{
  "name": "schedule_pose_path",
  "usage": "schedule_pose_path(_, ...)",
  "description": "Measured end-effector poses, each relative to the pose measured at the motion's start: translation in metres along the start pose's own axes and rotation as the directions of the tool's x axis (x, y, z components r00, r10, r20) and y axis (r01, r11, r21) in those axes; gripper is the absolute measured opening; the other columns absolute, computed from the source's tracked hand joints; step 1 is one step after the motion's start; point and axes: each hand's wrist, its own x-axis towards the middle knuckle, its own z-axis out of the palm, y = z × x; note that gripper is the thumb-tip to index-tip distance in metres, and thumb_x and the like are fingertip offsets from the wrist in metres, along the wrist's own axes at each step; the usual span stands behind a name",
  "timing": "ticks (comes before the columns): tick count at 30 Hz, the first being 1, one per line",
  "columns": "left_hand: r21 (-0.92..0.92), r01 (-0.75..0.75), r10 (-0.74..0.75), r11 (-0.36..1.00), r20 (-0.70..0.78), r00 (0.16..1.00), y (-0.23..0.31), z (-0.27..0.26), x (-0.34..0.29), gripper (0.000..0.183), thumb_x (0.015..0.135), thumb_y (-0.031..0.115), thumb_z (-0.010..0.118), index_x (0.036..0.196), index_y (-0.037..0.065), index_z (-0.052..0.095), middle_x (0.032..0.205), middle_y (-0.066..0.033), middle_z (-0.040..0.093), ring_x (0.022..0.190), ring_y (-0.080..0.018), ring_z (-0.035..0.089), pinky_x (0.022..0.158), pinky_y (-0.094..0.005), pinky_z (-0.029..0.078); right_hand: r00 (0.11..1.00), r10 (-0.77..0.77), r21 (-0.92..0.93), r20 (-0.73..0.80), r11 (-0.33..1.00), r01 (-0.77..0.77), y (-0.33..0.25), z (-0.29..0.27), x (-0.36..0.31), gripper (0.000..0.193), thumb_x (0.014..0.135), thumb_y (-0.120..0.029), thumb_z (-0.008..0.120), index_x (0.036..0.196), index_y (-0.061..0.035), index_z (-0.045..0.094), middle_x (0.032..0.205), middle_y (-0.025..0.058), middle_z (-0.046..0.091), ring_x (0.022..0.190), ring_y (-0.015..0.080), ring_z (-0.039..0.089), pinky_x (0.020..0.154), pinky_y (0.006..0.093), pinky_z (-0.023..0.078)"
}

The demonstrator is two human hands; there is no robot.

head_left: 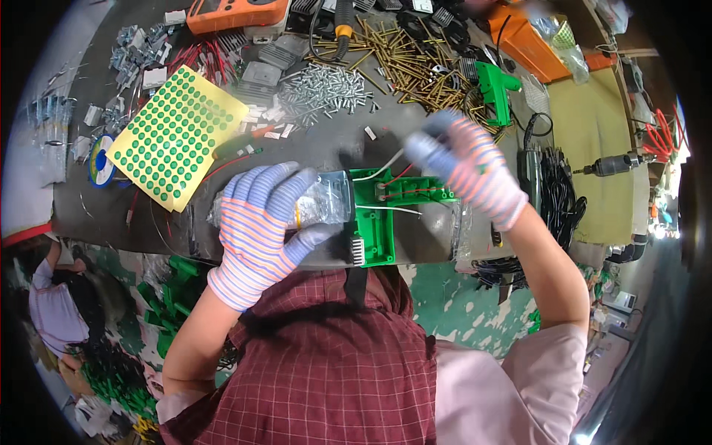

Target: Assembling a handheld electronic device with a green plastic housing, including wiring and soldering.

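Note:
My left hand [258,222], in a striped glove, is wrapped round a clear plastic barrel [331,200] near the table's front edge. The barrel meets a green half-housing [378,230], which lies with its hollow side up. Inside the housing's handle part runs a thin red wire [415,191]. Two white wires come out beside the barrel; the upper white wire [382,170] reaches toward the fingertips of my right hand [478,170]. That hand is raised over the handle end, its fingers blurred, so whether they grip the wire does not show.
A yellow sheet of green round stickers [178,137] lies left. Behind are piles of silver screws [322,93] and long brass-coloured screws [411,63]. Another green housing [493,93] stands at the back right. Black cables [560,193] and a screwdriver-like tool [608,165] are at right.

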Motion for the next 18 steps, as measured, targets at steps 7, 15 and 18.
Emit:
schedule_pose_path(7, -0.090, -0.063, 0.067, 0.994, 0.049, 0.997, 0.045, 0.006, 0.038, 0.025, 0.083, 0.030, 0.065, 0.097, 0.010, 0.068, 0.125, -0.0159, 0.057, 0.116, -0.0384, 0.053, 0.099, -0.0496, 0.040, 0.744, -0.625, -0.761, 0.236, 0.357, 0.542, -0.039, 0.003, -0.033, 0.013, 0.079, -0.020, 0.068, 0.088, -0.0115, 0.065, 0.094, 0.0084, 0.064, 0.098, 0.0255, 0.061, 0.090, 0.0428, 0.047)
schedule_pose_path(15, -0.074, -0.043, 0.047, 0.996, 0.062, 0.997, 0.047, 0.025, 0.045, 0.024, 0.076, 0.024, 0.072, 0.094, 0.009, 0.066, 0.117, -0.0149, 0.061, 0.113, -0.0378, 0.055, 0.099, -0.0497, 0.041, 0.841, -0.429, -0.882, 0.330, 0.177, 0.437, 0.006, 0.006, -0.032, 0.027, 0.075, -0.038, 0.069, 0.085, -0.0135, 0.063, 0.086, 0.0053, 0.057, 0.089, 0.0279, 0.057, 0.086, 0.0445, 0.044)
schedule_pose_path(18, 0.008, -0.022, 0.022, 1.000, 0.049, 0.999, 0.063, 0.014, 0.060, 0.026, 0.076, 0.025, 0.072, 0.097, 0.011, 0.067, 0.116, -0.0123, 0.061, 0.109, -0.0342, 0.056, 0.096, -0.0465, 0.042, 0.898, -0.352, -0.862, 0.263, 0.333, 0.383, 0.020, -0.001, -0.048, 0.033, 0.087, -0.044, 0.062, 0.078, -0.0121, 0.062, 0.079, 0.0072, 0.062, 0.081, 0.0284, 0.061, 0.078, 0.0452, 0.045)
